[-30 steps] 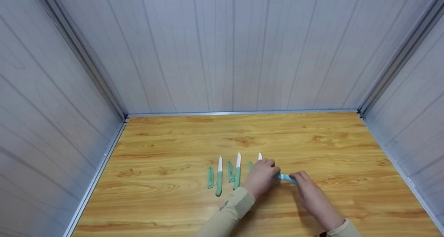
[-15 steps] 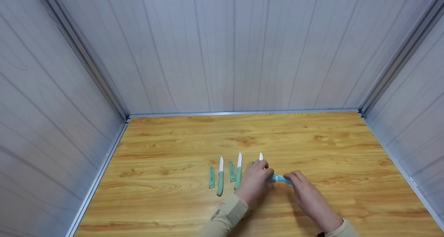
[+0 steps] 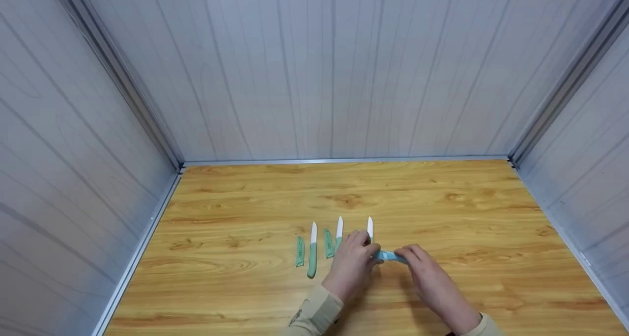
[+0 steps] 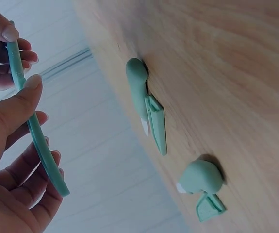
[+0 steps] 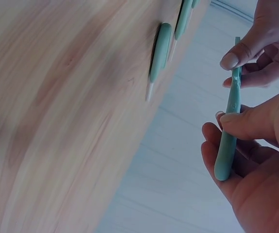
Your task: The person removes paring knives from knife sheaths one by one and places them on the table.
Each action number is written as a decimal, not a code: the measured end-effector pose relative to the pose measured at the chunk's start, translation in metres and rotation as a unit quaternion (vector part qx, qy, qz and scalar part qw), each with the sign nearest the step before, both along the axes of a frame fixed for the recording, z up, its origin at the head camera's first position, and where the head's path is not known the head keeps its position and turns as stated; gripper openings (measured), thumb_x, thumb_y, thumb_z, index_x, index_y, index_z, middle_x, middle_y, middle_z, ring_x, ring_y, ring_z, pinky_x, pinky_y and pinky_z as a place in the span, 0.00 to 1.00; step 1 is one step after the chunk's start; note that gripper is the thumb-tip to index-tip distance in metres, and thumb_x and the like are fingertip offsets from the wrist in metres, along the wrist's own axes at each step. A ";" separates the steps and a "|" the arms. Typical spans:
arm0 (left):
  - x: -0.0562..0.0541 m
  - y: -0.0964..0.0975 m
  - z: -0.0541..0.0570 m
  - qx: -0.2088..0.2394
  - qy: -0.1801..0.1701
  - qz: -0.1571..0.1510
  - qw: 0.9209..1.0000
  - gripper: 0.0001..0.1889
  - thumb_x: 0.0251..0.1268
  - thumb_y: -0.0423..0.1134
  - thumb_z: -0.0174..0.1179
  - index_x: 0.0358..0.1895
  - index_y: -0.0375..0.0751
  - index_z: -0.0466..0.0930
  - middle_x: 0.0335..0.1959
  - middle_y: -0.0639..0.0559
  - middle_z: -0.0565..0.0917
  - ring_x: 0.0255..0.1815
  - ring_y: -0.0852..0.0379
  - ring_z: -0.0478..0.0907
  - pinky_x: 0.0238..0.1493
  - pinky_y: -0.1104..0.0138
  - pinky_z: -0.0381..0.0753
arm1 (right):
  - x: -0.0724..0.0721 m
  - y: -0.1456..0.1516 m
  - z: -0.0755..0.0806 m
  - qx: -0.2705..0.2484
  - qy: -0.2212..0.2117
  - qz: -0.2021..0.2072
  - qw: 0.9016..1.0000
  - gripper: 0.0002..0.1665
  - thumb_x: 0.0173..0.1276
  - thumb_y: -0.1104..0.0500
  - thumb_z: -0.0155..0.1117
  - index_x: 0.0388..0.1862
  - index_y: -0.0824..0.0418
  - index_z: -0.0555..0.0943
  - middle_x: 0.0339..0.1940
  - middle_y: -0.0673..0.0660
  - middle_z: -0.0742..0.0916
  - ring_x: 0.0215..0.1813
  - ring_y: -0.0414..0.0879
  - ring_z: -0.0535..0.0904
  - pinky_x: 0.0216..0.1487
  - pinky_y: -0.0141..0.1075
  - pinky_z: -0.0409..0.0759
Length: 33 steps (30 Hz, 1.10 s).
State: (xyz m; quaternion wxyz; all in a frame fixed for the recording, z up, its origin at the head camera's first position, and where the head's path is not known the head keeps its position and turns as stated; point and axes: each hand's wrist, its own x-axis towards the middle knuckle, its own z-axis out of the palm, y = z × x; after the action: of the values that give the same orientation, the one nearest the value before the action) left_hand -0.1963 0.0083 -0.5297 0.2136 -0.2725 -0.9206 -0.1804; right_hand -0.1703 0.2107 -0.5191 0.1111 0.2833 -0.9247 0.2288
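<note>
My left hand (image 3: 350,260) and right hand (image 3: 435,284) hold a small green paring knife, bluish in the head view, between them above the table. The left hand pinches its slim sheath (image 4: 44,153) with thumb and fingers. My right hand (image 5: 270,155) grips the knife handle (image 5: 228,141). No white blade shows between the two parts in the wrist views. On the table lie a left paring knife (image 3: 312,257) with a sheath (image 3: 300,252) beside it, a middle knife (image 3: 339,228) with its sheath (image 3: 328,243), and a third knife (image 3: 370,226), mostly covered by the left hand.
The wood-grain table (image 3: 236,296) is enclosed by a pale back wall (image 3: 314,80), a left wall (image 3: 73,169) and a right wall (image 3: 589,154). Bare white blades on the table point toward the back wall.
Both hands and the held knife have shifted left. More of the third knife's blade shows now, while the left hand covers the middle knife's handle. The knives on the table appear unmoved.
</note>
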 end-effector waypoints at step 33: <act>0.048 -0.025 -0.004 0.087 -0.067 0.053 0.993 0.10 0.54 0.49 0.69 0.38 0.52 0.88 0.31 0.62 0.65 0.32 0.63 0.61 0.33 0.72 0.63 | 0.027 -0.028 0.000 -0.023 0.019 0.017 0.999 0.25 0.52 0.74 0.69 0.48 0.56 0.80 0.48 0.48 0.79 0.51 0.45 0.76 0.52 0.42 0.78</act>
State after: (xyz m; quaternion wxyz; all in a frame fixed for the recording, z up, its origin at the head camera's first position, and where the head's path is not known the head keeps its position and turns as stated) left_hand -0.1480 -0.0166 -0.5335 0.1838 -0.1913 -0.9267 -0.2660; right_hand -0.1433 0.1830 -0.5186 0.1308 0.3009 -0.9118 0.2467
